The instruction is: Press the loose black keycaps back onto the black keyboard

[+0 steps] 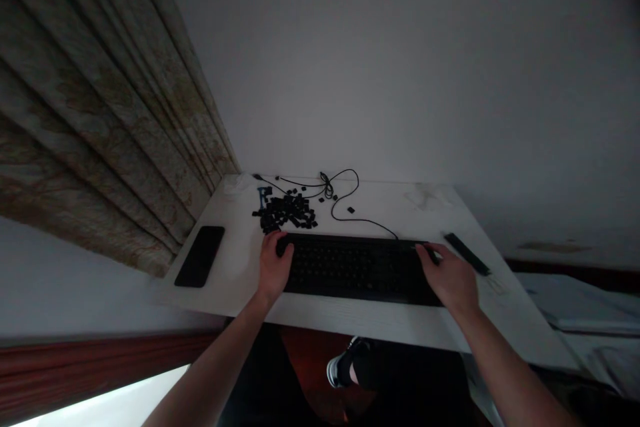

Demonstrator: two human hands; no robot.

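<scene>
A black computer keyboard [360,269] lies at the front of the white desk [225,287], and several of its key positions are hard to make out in the dim light. My left hand [274,265] grips its left end, and my right hand [447,278] grips its right end. Just beyond my left hand sits a heap of black keycaps [285,211]. A black cable [345,219] loops behind the keyboard, and a single loose keycap [351,210] lies inside its curve.
A black phone [199,256] lies face down or dark at the desk's left, and a slim black bar [467,253] lies at the right edge. A small blue object [263,197] stands behind the keycaps. A patterned curtain [100,113] hangs left; my foot [347,363] shows below the desk.
</scene>
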